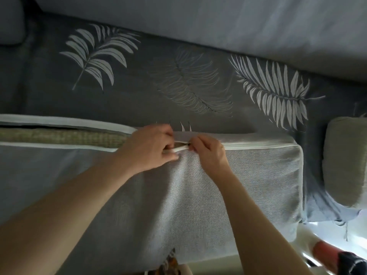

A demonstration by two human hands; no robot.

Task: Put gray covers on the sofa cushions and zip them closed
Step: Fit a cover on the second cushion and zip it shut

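Note:
A long sofa cushion in a gray woven cover [228,185] lies across the sofa seat in front of me. Its zipper runs along the far edge between white tape. Right of my hands the zipper is closed up to the corner. Left of them it gapes, and the green cushion [69,135] shows through. My left hand [147,147] pinches the cover's edges together at the gap. My right hand [208,153] pinches the zipper pull [187,144], close against the left hand.
The seat wears a dark gray throw with white leaf prints [188,86]. A light gray back cushion [238,22] runs along the top. An uncovered green cushion [345,161] lies at the right edge. A foot in a red and dark sock [337,257] is at the bottom right.

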